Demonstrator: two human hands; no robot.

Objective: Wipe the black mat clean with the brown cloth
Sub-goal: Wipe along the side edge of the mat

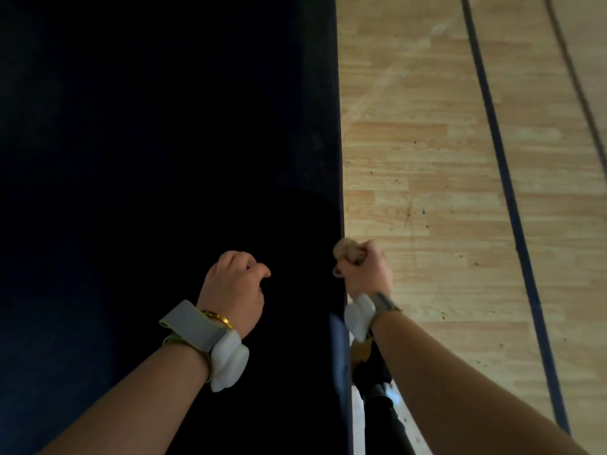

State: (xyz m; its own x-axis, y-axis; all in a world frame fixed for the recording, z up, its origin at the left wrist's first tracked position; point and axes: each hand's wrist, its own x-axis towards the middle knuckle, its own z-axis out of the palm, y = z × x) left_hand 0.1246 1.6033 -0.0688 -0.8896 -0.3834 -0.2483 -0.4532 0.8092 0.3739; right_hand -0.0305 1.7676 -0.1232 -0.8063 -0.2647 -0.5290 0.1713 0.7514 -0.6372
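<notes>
The black mat [157,142] fills the left and middle of the view, with its straight right edge running from top to bottom. My right hand [368,269] grips the bunched brown cloth [348,252] in a fist right at that edge, partly over the wooden floor. My left hand [235,287] hovers over the mat to the left of it, fingers curled with thumb against forefinger and nothing visible in it. Both wrists wear grey straps with white pads.
A wooden plank floor [443,159] lies to the right of the mat, speckled with dark crumbs near my right hand. Two dark lines [502,165] cross the floor lengthwise. A dark object [377,399] shows below my right wrist.
</notes>
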